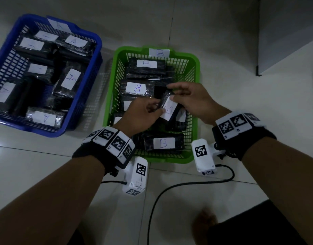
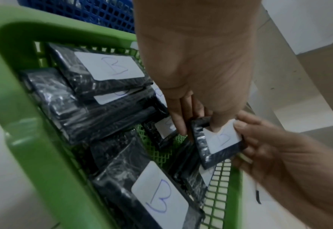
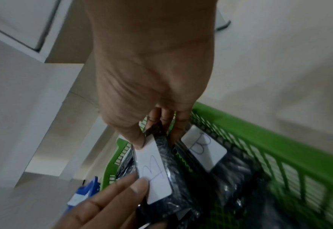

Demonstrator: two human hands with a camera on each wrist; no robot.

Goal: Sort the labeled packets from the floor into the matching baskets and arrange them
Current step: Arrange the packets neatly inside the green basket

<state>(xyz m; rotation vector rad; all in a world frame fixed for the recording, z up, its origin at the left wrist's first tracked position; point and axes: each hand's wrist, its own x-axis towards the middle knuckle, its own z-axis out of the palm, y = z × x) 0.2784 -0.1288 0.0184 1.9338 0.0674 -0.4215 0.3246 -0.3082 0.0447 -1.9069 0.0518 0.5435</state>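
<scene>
A black packet with a white "B" label (image 1: 168,108) hangs tilted over the middle of the green basket (image 1: 195,61). My left hand (image 1: 158,107) pinches its near end between thumb and fingers. My right hand (image 1: 171,95) pinches its far end from the other side. The left wrist view shows my left hand (image 2: 201,127) on the packet (image 2: 218,144), with the right hand's thumb on the label's edge. The right wrist view shows my right hand (image 3: 156,137) gripping the packet (image 3: 157,168) at its top. Several other B packets (image 1: 163,143) lie in the basket underneath.
A blue basket (image 1: 97,45) tagged A holds several black A packets and stands to the left of the green one. A black cable (image 1: 170,188) loops over the white floor tiles near my wrists. A grey cabinet corner (image 1: 258,71) stands at the upper right.
</scene>
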